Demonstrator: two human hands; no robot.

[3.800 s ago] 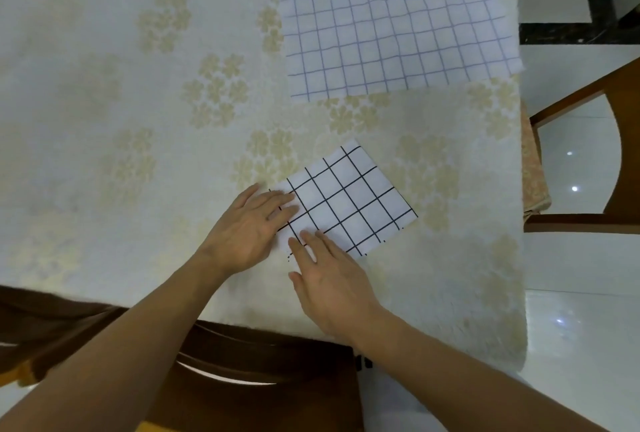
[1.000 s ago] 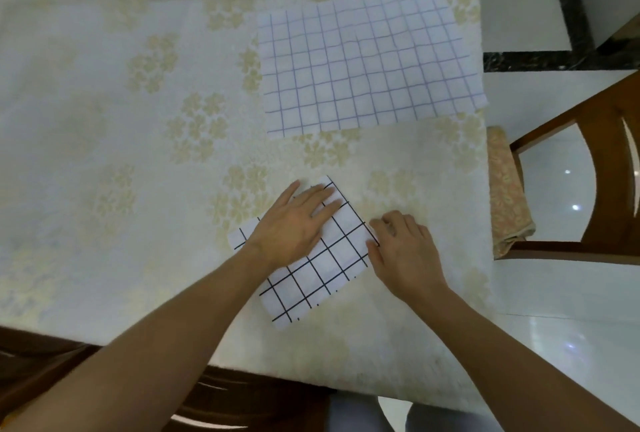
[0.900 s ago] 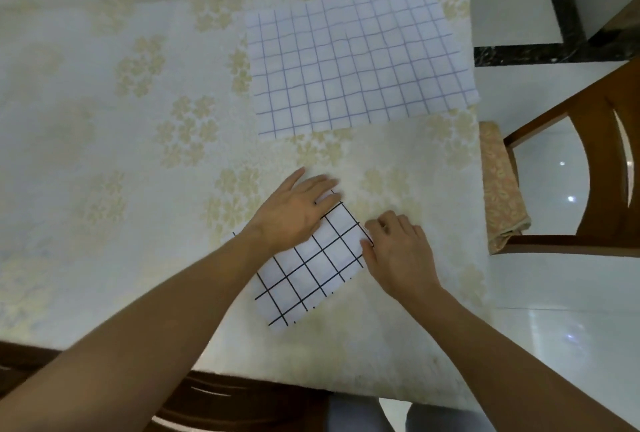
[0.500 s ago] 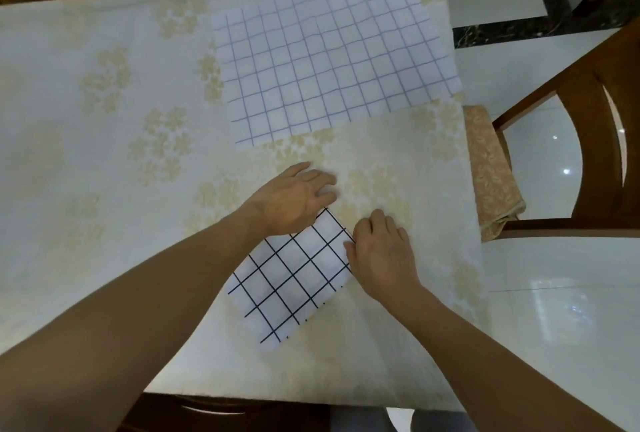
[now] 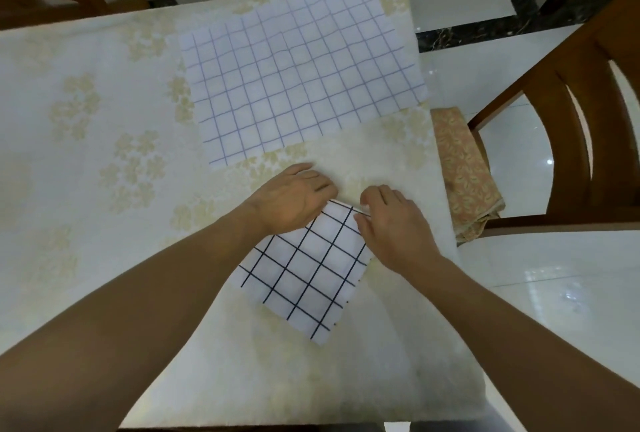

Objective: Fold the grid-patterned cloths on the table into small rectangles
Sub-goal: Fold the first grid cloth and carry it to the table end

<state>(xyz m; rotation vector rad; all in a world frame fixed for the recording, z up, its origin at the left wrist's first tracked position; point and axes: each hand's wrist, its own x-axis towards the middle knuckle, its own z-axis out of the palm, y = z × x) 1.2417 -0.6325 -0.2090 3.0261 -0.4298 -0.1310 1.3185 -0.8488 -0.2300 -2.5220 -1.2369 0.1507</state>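
Here both hands (image 5: 346,203) pinch the black-grid cloth (image 5: 304,268) at its far corner.

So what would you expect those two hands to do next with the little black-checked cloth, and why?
Probably lift the far corner and fold it toward the near end. The left hand and right hand both grip that corner of the black-grid cloth, which looks folded already; the blue-grid cloth beyond lies flat, unfolded.
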